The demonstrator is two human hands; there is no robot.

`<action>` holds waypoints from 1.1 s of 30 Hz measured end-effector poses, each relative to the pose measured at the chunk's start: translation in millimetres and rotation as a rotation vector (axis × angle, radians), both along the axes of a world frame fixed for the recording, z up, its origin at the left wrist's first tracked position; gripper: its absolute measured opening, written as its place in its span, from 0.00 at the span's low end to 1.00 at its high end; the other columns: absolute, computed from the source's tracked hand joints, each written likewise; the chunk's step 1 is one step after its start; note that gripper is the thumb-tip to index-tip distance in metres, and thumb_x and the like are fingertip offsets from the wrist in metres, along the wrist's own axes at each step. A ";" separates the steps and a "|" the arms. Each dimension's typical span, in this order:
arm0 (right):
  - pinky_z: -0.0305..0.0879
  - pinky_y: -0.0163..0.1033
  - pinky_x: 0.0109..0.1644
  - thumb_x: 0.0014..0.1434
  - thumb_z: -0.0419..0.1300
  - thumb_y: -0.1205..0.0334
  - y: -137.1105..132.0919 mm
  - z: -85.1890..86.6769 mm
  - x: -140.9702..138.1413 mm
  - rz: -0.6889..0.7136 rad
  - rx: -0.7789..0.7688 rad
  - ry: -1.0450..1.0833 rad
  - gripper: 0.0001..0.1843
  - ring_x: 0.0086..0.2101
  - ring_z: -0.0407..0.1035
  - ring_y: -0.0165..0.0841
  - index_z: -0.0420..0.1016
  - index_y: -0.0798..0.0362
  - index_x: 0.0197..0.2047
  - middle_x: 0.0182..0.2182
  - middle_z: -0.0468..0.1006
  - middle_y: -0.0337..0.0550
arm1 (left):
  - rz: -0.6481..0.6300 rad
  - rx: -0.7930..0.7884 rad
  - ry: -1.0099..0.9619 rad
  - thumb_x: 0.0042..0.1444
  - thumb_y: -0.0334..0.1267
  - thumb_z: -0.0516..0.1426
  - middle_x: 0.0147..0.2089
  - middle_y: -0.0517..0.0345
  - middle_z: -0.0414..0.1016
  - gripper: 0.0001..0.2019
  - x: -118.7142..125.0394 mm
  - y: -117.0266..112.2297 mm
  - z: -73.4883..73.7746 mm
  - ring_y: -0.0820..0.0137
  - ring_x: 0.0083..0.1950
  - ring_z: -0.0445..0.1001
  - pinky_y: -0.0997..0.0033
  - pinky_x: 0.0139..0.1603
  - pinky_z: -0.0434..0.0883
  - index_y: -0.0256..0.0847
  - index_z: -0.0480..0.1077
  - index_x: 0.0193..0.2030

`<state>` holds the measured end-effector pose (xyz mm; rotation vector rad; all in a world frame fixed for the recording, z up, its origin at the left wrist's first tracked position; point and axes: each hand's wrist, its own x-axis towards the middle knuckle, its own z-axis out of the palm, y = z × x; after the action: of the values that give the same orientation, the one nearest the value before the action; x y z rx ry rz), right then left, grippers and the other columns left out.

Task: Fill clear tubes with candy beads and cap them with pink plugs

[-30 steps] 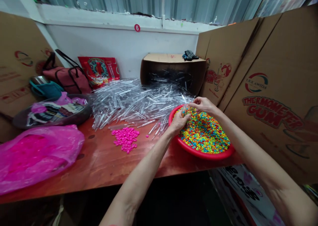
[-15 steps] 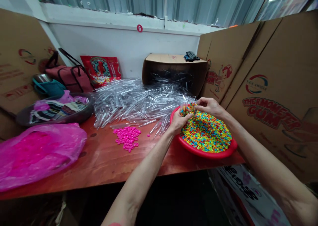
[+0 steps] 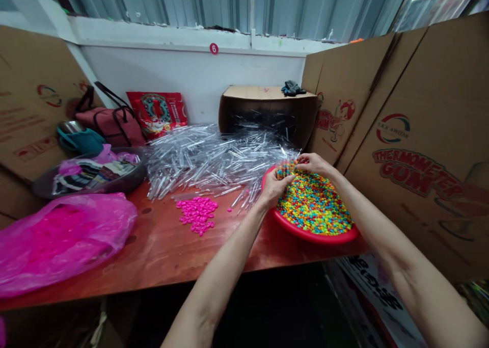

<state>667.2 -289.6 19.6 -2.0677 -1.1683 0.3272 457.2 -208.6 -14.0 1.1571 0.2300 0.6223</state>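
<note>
A red basin (image 3: 301, 234) full of small multicoloured candies (image 3: 317, 208) stands at the right of the table. Over its far left side my left hand (image 3: 274, 187) is closed around a bunch of clear plastic tubes (image 3: 283, 167), with coloured candies showing in and behind them. My right hand (image 3: 316, 164) is just to the right, above the candies, its fingers curled and pinched close to the tubes. What those fingertips hold, if anything, is too small to make out. Behind the basin spreads a heap of clear plastic tubes (image 3: 214, 157).
Small pink caps (image 3: 196, 213) lie in a pile on the red table (image 3: 160, 256). At left are a pink plastic bag (image 3: 69, 236), a dark basin (image 3: 126, 182) and a bag (image 3: 114, 124). An open carton (image 3: 248, 94) stands behind the tubes; tall cardboard (image 3: 428, 118) walls the right side.
My right hand has lowered slightly and come a little left, its fingers closer together by the tubes. My left hand keeps its grip almost in place. The view has shifted slightly.
</note>
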 end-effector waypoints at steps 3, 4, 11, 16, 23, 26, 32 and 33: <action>0.64 0.37 0.34 0.49 0.69 0.48 -4.5 -0.6 -6.1 0.068 0.106 0.032 0.18 0.30 0.67 0.31 0.76 0.54 0.35 0.29 0.77 0.40 | 0.029 -0.007 0.031 0.43 0.45 0.72 0.30 0.61 0.75 0.21 1.0 0.9 -1.0 0.75 0.26 0.71 0.76 0.26 0.67 0.38 0.75 0.41; 0.64 0.37 0.34 0.50 0.68 0.47 -8.1 3.6 -7.7 0.071 0.156 0.042 0.19 0.29 0.67 0.31 0.76 0.54 0.35 0.29 0.76 0.39 | 0.036 -0.006 0.037 0.44 0.46 0.72 0.30 0.61 0.75 0.21 1.2 1.2 -1.5 0.75 0.26 0.71 0.76 0.25 0.67 0.38 0.74 0.42; 0.61 0.39 0.32 0.51 0.70 0.55 -58.7 43.5 -7.1 0.115 -0.150 -0.275 0.09 0.27 0.68 0.33 0.79 0.49 0.32 0.26 0.77 0.40 | 0.038 0.003 0.043 0.45 0.47 0.72 0.30 0.60 0.74 0.22 0.9 1.1 -1.9 0.75 0.25 0.71 0.78 0.22 0.65 0.38 0.73 0.42; 0.59 0.40 0.33 0.42 0.72 0.71 -66.9 17.9 -35.5 0.158 -0.455 -0.412 0.14 0.27 0.68 0.35 0.71 0.49 0.19 0.20 0.71 0.40 | 0.038 0.023 0.015 0.45 0.47 0.72 0.30 0.61 0.74 0.22 0.6 1.4 -0.9 0.74 0.26 0.73 0.77 0.23 0.68 0.39 0.73 0.41; 0.64 0.37 0.34 0.57 0.64 0.55 -51.9 3.6 -52.0 0.240 -0.086 -0.045 0.08 0.29 0.67 0.32 0.74 0.50 0.33 0.29 0.76 0.38 | 0.054 -0.019 -0.019 0.43 0.48 0.73 0.33 0.60 0.76 0.23 -2.0 0.9 1.2 0.73 0.29 0.74 0.76 0.26 0.69 0.38 0.74 0.41; 0.67 0.38 0.34 0.55 0.67 0.47 -57.4 13.1 -53.0 0.182 0.130 0.233 0.16 0.29 0.68 0.30 0.74 0.51 0.38 0.30 0.76 0.38 | 0.011 0.014 -0.017 0.43 0.48 0.73 0.36 0.57 0.78 0.25 -2.7 0.5 1.9 0.73 0.31 0.75 0.77 0.25 0.68 0.38 0.76 0.45; 0.73 0.41 0.39 0.50 0.71 0.45 -49.1 26.3 -79.3 0.173 0.206 0.363 0.21 0.31 0.72 0.32 0.75 0.51 0.39 0.32 0.77 0.40 | -0.102 0.056 -0.058 0.43 0.45 0.74 0.40 0.53 0.81 0.25 -2.7 -0.4 2.6 0.73 0.33 0.75 0.75 0.32 0.70 0.37 0.77 0.46; 0.74 0.41 0.39 0.50 0.71 0.44 -46.4 28.1 -81.8 0.181 0.196 0.358 0.21 0.31 0.73 0.33 0.75 0.51 0.39 0.32 0.78 0.41 | -0.106 0.055 -0.061 0.43 0.44 0.74 0.40 0.53 0.81 0.25 -2.6 -0.6 2.6 0.73 0.33 0.75 0.74 0.33 0.71 0.37 0.77 0.47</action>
<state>585.3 -336.0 47.7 -1.6554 -1.1183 0.6168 454.5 -209.2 -11.4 1.1937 0.0991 0.5723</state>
